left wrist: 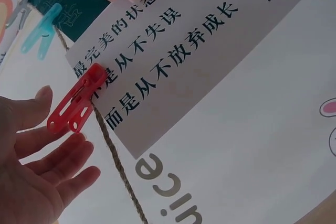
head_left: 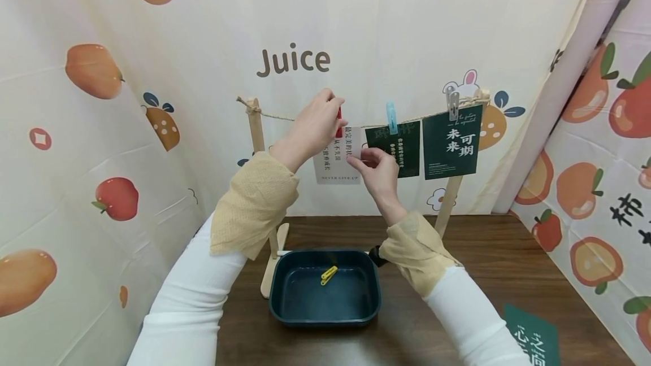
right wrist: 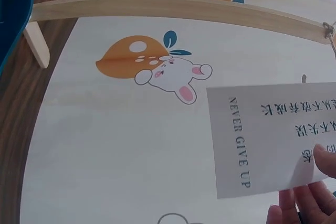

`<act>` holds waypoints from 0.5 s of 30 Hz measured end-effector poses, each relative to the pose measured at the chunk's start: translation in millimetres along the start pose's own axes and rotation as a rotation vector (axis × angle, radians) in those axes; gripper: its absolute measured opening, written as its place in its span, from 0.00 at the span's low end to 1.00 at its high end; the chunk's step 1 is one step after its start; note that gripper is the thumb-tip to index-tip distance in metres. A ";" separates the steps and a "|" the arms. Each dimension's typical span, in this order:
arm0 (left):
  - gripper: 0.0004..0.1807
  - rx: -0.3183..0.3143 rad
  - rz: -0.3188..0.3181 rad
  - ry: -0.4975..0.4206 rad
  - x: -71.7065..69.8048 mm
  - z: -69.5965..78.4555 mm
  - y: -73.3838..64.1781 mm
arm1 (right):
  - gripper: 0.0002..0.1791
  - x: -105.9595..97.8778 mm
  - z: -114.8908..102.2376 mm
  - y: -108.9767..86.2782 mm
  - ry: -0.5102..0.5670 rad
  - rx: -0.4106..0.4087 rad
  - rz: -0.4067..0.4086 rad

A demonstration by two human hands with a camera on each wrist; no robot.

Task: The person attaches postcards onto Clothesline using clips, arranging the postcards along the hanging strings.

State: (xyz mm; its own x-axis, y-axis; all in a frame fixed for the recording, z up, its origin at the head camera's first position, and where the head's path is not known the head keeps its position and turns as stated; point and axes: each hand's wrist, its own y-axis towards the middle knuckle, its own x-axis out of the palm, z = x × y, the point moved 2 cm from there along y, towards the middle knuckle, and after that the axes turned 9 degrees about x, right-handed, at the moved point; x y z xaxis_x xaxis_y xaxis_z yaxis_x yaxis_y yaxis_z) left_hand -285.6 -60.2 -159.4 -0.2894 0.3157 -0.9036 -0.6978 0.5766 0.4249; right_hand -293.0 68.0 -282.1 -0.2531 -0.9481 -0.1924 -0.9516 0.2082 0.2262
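L hand [head_left: 311, 126] hovers, fingers loosely spread, right by red clip [left wrist: 88, 87] that's biting white card [left wrist: 184, 64] onto rope [left wrist: 116, 156], R hand [head_left: 378, 175] pinching card's edge, just L of green card [head_left: 409, 151] w/ blue clip [head_left: 391, 118].

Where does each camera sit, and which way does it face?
Head: on the head, facing forward and down at the white card and dark tray; white sleeves, left hand and right hand show.
Left wrist: on that wrist, facing the red clip; left hand and part of the right show.
Right wrist: on that wrist, facing the card's lower end and a wooden post; part of the right hand shows.
Both wrist views share the white card.
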 end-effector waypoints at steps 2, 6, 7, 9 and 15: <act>0.23 -0.003 0.029 -0.012 0.6 -0.3 -2.4 | 0.17 -2.9 1.3 -1.6 -0.006 -0.032 0.012; 0.24 -0.005 0.125 -0.020 1.4 -0.1 -8.1 | 0.16 -8.9 4.3 -5.7 -0.020 -0.092 0.035; 0.23 -0.004 0.155 -0.020 1.6 0.4 -10.0 | 0.15 -10.1 5.0 -6.8 -0.021 -0.106 0.038; 0.22 0.010 0.224 -0.014 1.9 1.6 -13.9 | 0.15 -12.2 6.6 -9.2 -0.026 -0.126 0.046; 0.16 0.059 0.401 -0.030 4.9 8.1 -28.8 | 0.12 -17.2 13.2 -15.7 -0.049 -0.155 0.075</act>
State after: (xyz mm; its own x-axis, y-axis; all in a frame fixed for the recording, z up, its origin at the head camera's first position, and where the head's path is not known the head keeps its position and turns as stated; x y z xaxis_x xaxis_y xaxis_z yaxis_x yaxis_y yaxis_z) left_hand -261.6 -69.1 -175.7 -0.5115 0.5458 -0.6637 -0.4940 0.4452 0.7468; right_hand -276.1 84.2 -294.9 -0.3348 -0.9174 -0.2152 -0.8924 0.2353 0.3852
